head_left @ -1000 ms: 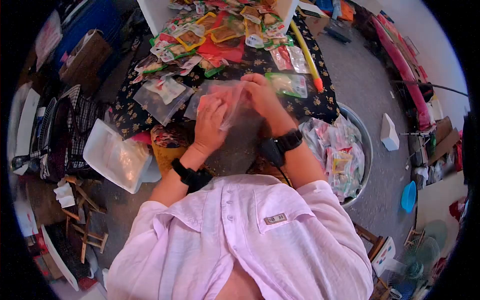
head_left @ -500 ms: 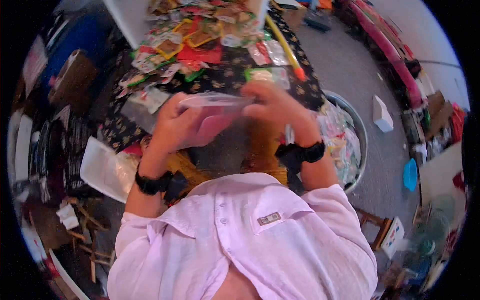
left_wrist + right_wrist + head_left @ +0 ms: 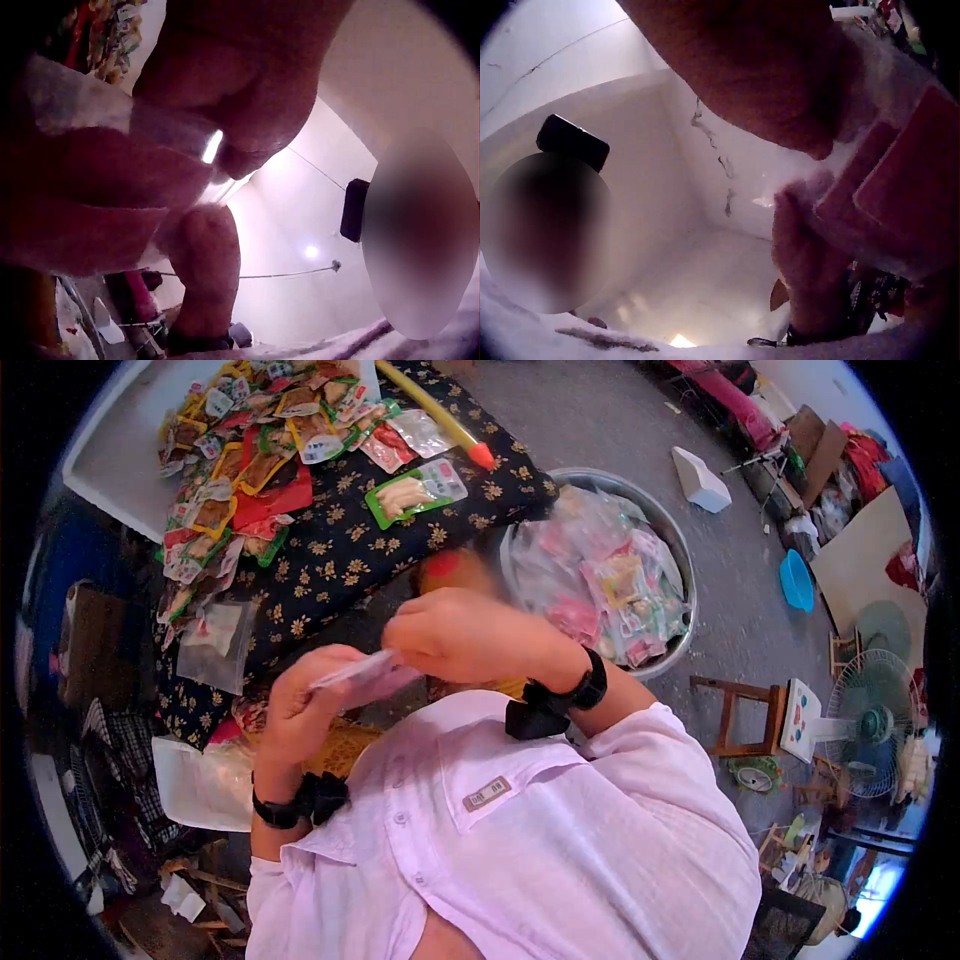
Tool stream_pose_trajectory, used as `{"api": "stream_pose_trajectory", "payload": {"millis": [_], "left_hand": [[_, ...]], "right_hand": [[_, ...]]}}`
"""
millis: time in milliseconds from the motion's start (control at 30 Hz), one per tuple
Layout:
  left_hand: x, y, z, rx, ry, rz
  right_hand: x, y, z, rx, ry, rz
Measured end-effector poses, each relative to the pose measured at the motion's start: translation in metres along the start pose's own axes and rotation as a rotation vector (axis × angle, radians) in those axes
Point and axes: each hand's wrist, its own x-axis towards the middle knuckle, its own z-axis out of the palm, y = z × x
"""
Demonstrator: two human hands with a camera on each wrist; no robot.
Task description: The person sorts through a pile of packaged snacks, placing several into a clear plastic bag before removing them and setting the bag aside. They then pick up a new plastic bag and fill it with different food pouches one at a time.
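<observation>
A clear plastic bag [image 3: 368, 678] with flat red packets [image 3: 915, 180] inside is held between both hands, in front of the shirt. My left hand [image 3: 305, 705] grips its left end, thumb on the near side. At the bag's upper right edge, my right hand [image 3: 470, 635] pinches the plastic; its fingertips are partly hidden and blurred. From the left wrist, the bag [image 3: 82, 180] shows stretched across below the left hand [image 3: 232, 82], with the right hand [image 3: 206, 240] at its edge.
A dark flowered cloth [image 3: 330, 575] covers the table, piled with food packets [image 3: 250, 470]. One green-edged packet [image 3: 405, 498] and a clear bag [image 3: 215, 645] lie apart. Right of it stands a metal basin [image 3: 680, 560] full of filled bags. A white tub [image 3: 200, 785] is at lower left.
The view has swung to the right, toward the basin. The bag has come off the table area, closer to the body, with both hands on it; the right hand has moved along its edge.
</observation>
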Motion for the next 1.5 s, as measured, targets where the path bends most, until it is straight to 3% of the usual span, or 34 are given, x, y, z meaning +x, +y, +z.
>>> {"api": "stream_pose_trajectory", "payload": {"millis": [100,200,333,400,467,567,667,733,800,900,933,967,1000,1033,1067,1100,1133,1167,1200,1267,1300,1333,1367,1400,1433,1467,1500], "left_hand": [[0.008,-0.001,0.004,0.092,-0.115,0.054],[0.019,-0.004,0.002,0.075,-0.072,0.121],[0.018,-0.018,-0.011,0.092,-0.001,-0.067],[0.015,-0.031,-0.019,0.107,0.022,-0.167],[0.01,-0.047,-0.031,0.124,0.043,-0.246],[-0.001,-0.073,-0.05,0.139,0.099,-0.315],[-0.017,-0.093,-0.066,0.121,0.198,-0.366],[-0.029,-0.1,-0.076,0.091,0.267,-0.41],[-0.042,-0.1,-0.085,0.119,0.327,-0.463],[-0.064,-0.11,-0.104,0.07,0.438,-0.452],[-0.073,-0.113,-0.109,0.039,0.482,-0.434],[-0.08,-0.113,-0.112,0.047,0.535,-0.391],[-0.088,-0.113,-0.114,0.057,0.586,-0.351],[-0.096,-0.113,-0.117,0.069,0.636,-0.311],[-0.107,-0.114,-0.126,0.111,0.659,-0.333],[-0.117,-0.116,-0.132,0.131,0.722,-0.336],[-0.128,-0.117,-0.137,0.151,0.785,-0.34],[-0.138,-0.117,-0.14,0.172,0.85,-0.345],[-0.142,-0.113,-0.136,0.252,0.967,-0.368],[-0.17,-0.129,-0.16,0.343,1.027,-0.463],[-0.188,-0.139,-0.17,0.391,1.072,-0.517],[-0.197,-0.144,-0.168,0.436,1.195,-0.463],[-0.233,-0.181,-0.194,0.73,1.149,-0.465],[-0.228,-0.167,-0.181,0.922,1.15,-0.516],[-0.253,-0.199,-0.197,0.977,1.256,-0.558],[-0.263,-0.203,-0.198,1.099,1.237,-0.608],[-0.265,-0.207,-0.191,1.211,1.204,-0.658]], "right_hand": [[-0.012,0.007,0.001,0.03,-0.029,0.008],[-0.033,0.007,-0.019,0.067,-0.013,0.076],[-0.083,0.024,-0.053,0.051,0.095,0.207],[-0.113,0.039,-0.073,0.195,0.113,0.446],[-0.144,0.068,-0.083,0.13,0.269,0.593],[-0.185,0.135,-0.101,0.193,0.256,0.816],[-0.201,0.19,-0.111,-0.117,0.282,0.953],[-0.201,0.222,-0.107,-0.431,0.376,0.925],[-0.206,0.261,-0.098,-0.602,0.441,0.866],[-0.191,0.275,-0.07,-0.874,0.333,0.944],[-0.179,0.264,-0.056,-0.84,0.259,1.018],[-0.201,0.299,-0.025,-0.849,0.373,0.831],[-0.193,0.298,-0.005,-0.723,0.196,1.093],[-0.193,0.293,0.016,-0.552,0.191,1.097],[-0.189,0.291,0.033,-0.518,0.106,1.097],[-0.206,0.319,0.06,-0.485,0.091,0.958],[-0.198,0.309,0.069,-0.569,-0.098,0.987],[-0.192,0.296,0.08,-0.485,0.027,0.937],[-0.22,0.331,0.093,-0.676,-0.01,0.515],[-0.213,0.334,0.103,-0.643,-0.014,0.481],[-0.18,0.283,0.089,-0.43,-0.006,0.87],[-0.158,0.255,0.075,-0.406,0.003,0.906],[-0.147,0.245,0.068,-0.378,0.006,0.936],[-0.15,0.25,0.07,-0.33,0.171,0.848],[-0.137,0.236,0.069,-0.311,0.287,0.766],[-0.128,0.237,0.069,-0.187,0.302,0.777],[-0.107,0.203,0.067,-0.123,0.413,0.723]]}}
